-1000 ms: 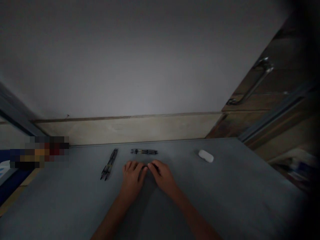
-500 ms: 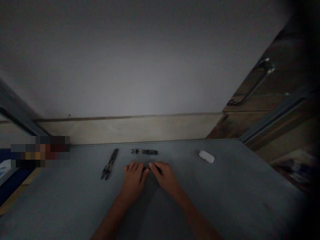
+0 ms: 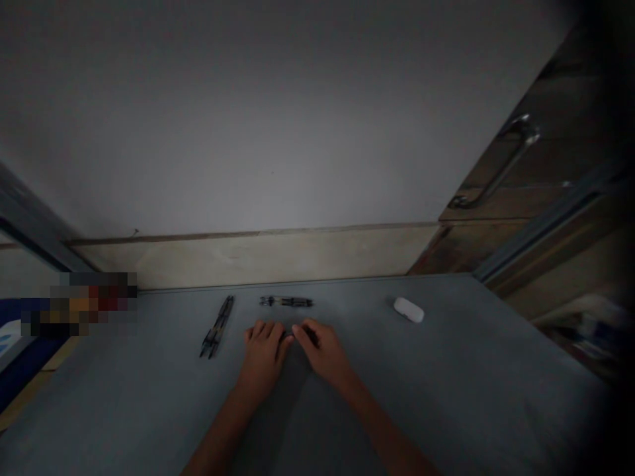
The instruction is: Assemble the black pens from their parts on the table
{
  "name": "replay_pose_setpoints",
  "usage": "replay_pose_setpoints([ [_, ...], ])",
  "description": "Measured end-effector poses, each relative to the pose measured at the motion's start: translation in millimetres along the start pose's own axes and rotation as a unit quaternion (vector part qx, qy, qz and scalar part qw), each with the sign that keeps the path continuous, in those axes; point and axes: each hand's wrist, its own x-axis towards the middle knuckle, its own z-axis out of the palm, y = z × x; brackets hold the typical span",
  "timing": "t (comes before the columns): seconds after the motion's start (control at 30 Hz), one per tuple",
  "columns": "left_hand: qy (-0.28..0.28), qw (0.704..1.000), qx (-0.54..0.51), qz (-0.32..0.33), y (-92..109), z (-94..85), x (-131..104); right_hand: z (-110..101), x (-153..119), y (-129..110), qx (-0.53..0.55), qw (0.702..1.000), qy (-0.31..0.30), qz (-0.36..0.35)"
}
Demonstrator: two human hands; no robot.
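My left hand [image 3: 264, 350] and my right hand [image 3: 320, 344] meet near the middle of the table, fingers closed on a slim dark pen [image 3: 288, 334]. Only a short stretch of it shows between thumbs and fingertips; the rest is hidden. Just beyond my hands, a few clear pens with black parts [image 3: 288, 301] lie crosswise. To the left of my left hand, more pens [image 3: 217, 327] lie side by side at a slant.
A white rounded case [image 3: 409, 309] lies on the grey table [image 3: 436, 396] at the right. Behind stand a pale board [image 3: 297, 254] and a wall. A metal handle [image 3: 501, 172] is at the right, a blurred-out patch [image 3: 84, 304] at the left.
My hands have come slightly closer together, and less of the dark pen shows between them. The other pens and the white case have not moved on the table.
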Motion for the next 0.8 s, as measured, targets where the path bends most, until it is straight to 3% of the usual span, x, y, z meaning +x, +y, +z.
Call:
replay_pose_setpoints([
  [0.3,0.037,0.999,0.01,-0.001,2.8,6.9,-4.4,-2.6,-2.2,-5.4,-0.002,1.0,0.007,-0.017],
  [0.5,0.012,1.0,-0.015,0.021,0.7,7.9,-3.6,1.6,-1.1,1.3,0.018,0.999,0.033,0.0],
  [0.67,0.041,0.989,-0.144,0.008,-1.9,3.3,-1.0,4.3,-2.4,6.6,0.114,0.991,0.054,0.053],
  [0.8,0.059,0.948,-0.311,-0.018,-1.3,-2.5,2.5,6.0,-4.3,6.5,0.136,0.988,0.052,0.054],
])
